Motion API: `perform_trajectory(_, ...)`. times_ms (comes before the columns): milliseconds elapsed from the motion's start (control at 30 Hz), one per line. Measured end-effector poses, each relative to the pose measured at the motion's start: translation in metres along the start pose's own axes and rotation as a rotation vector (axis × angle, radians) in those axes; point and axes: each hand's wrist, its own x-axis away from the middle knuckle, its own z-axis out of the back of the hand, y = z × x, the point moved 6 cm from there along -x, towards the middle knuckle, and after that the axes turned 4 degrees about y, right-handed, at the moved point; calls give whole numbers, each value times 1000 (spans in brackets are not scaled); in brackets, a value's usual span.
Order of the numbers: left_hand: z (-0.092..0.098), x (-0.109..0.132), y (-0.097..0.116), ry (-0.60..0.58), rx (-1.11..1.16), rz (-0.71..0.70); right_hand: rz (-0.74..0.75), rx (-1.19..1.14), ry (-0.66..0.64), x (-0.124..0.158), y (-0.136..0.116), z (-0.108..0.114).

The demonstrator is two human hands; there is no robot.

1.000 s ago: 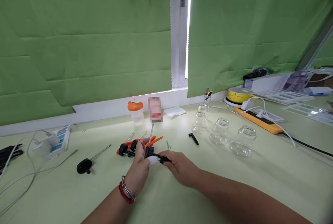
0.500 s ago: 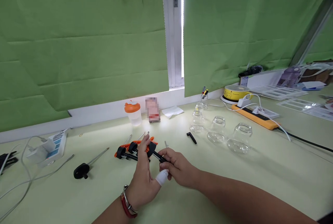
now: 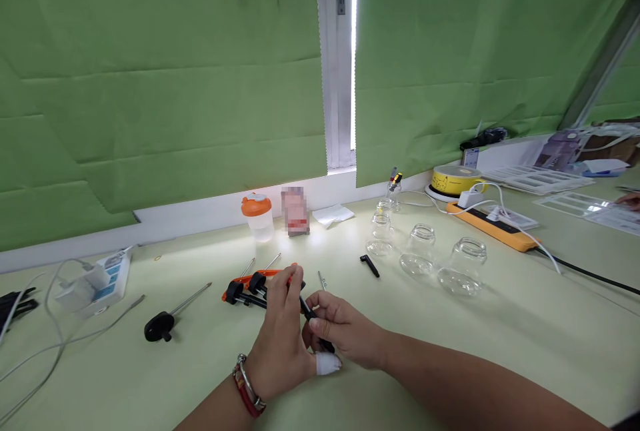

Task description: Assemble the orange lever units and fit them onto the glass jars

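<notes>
Black stick (image 3: 370,266) lies btwn R hand (image 3: 345,329) & jars (image 3: 463,272).

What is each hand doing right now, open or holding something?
Left hand: at the black rod; whether it grips cannot be told.
Right hand: closed, holding the rod.

No lettering legible: pink upright item (image 3: 296,211) pixelated, marks on yellow container (image 3: 453,181) too small.

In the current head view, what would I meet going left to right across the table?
White power strip → black-handled rod → left hand → right hand → rightmost glass jar → purple bottle.
</notes>
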Motion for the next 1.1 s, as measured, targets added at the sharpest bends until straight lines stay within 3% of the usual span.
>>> perform_trajectory(433,-8,6,-6,-105,78,122,20,-82,-59,2,-6,-9)
perform_trajectory(933,-2,3,2,-79,-86,2,-6,45,42,3,-4,-4)
perform_trajectory(1100,-5,5,6,-109,-112,-36,-31,56,-5,4,-3,-6)
